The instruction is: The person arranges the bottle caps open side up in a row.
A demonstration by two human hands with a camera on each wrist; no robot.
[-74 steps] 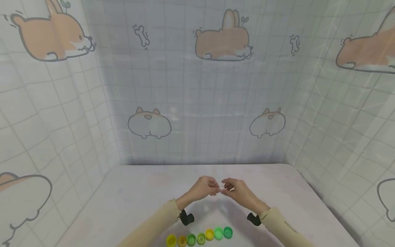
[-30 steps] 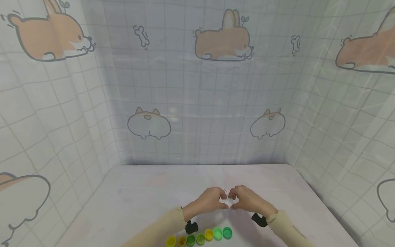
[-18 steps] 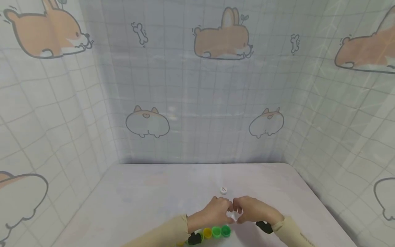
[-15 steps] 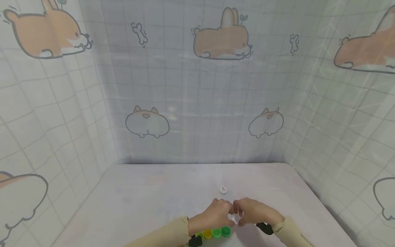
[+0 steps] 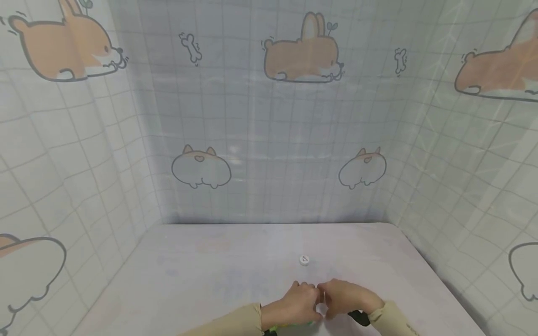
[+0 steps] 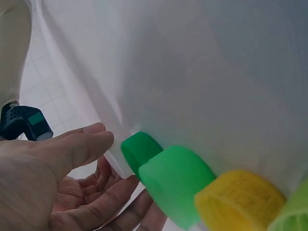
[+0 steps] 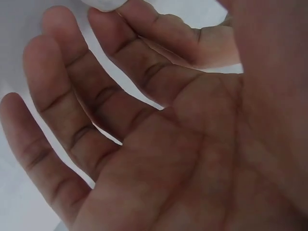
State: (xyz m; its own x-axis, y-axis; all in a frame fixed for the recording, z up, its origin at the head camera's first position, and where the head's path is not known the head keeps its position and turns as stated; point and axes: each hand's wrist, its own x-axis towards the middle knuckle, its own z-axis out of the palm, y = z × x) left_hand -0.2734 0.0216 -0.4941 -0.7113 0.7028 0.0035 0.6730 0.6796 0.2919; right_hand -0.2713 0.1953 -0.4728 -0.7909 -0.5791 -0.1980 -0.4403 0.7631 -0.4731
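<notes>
My left hand (image 5: 299, 303) and my right hand (image 5: 346, 297) meet low in the head view, thumbs and fingertips close together around a small bright gap. In the left wrist view, my left thumb and index finger stand apart beside a dark green cup (image 6: 139, 149); nothing shows between them. A lighter green cup (image 6: 175, 183) and a yellow cup (image 6: 236, 204) follow it. At my right fingertips in the right wrist view is a white rounded thing (image 7: 105, 4), mostly cut off by the frame; whether it is pinched is unclear. A white disc (image 5: 304, 260) with a dark mark lies beyond my hands.
A pale cloth covers the table (image 5: 210, 256). Behind and beside it hang white gridded curtains (image 5: 273, 121) printed with cartoon dogs. A lime-green cup (image 6: 296, 211) stands at the near end of the left wrist view. Most of the cup row is hidden under my left arm in the head view.
Both hands have come towards me, away from the white disc, which now lies uncovered. They have drawn closer together over the cups, which my left hand and arm now mostly hide.
</notes>
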